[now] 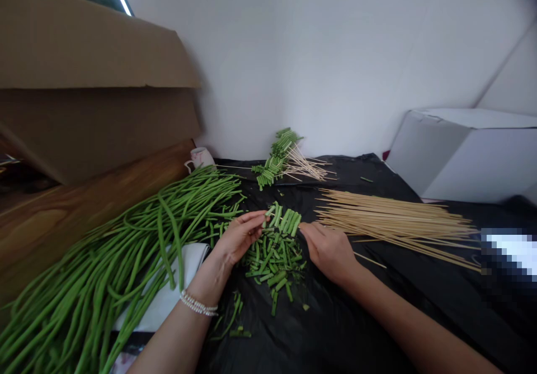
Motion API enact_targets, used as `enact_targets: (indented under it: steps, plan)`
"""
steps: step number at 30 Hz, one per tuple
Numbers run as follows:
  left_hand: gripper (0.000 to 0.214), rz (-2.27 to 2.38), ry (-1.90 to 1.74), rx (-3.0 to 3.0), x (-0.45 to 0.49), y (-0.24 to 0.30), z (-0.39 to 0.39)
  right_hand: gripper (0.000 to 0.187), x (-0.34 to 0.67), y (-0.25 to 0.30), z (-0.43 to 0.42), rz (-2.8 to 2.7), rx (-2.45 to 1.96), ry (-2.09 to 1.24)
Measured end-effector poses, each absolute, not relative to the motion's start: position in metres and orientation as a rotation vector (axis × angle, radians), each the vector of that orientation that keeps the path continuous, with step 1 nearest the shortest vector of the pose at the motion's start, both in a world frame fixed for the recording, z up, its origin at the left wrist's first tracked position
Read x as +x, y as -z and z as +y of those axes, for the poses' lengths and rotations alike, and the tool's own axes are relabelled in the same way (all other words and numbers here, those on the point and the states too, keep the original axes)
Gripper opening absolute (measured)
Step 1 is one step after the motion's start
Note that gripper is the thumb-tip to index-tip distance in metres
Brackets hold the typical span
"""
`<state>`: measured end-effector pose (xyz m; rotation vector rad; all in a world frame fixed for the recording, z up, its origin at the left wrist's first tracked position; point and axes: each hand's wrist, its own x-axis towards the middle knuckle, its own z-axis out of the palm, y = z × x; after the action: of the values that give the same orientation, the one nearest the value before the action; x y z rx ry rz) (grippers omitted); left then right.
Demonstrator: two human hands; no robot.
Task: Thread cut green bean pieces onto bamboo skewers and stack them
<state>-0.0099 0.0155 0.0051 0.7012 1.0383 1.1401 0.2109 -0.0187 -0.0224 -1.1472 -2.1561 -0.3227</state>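
A row of short green bean pieces sits threaded side by side on a thin skewer, held over a pile of cut bean pieces on the black plastic sheet. My left hand pinches the left end of that row with fingers closed. My right hand is closed on the skewer's right end, just beside the last piece.
A big heap of long green beans lies at the left, partly on white paper. Loose bamboo skewers spread to the right. Finished bean skewers lie by the wall near a small cup. Cardboard stands left, a white box right.
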Motion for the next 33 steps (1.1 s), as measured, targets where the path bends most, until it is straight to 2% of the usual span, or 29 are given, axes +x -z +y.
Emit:
enact_targets:
  steps: [7, 24, 33]
  plan:
    - [0.014, 0.984, -1.171, 0.566, -0.0089, -0.0075, 0.0161, 0.026, 0.2092, 0.0225, -0.0211, -2.175, -1.119, 0.298]
    - [0.018, 0.977, -1.182, 0.658, -0.0076, -0.0051, 0.0146, 0.025, 0.2093, 0.0245, -0.0199, -2.173, -1.144, 0.289]
    - [0.012, 0.942, -1.151, 0.634, -0.0048, -0.0064, 0.0144, 0.024, 0.2096, 0.0248, -0.0193, -2.182, -1.168, 0.291]
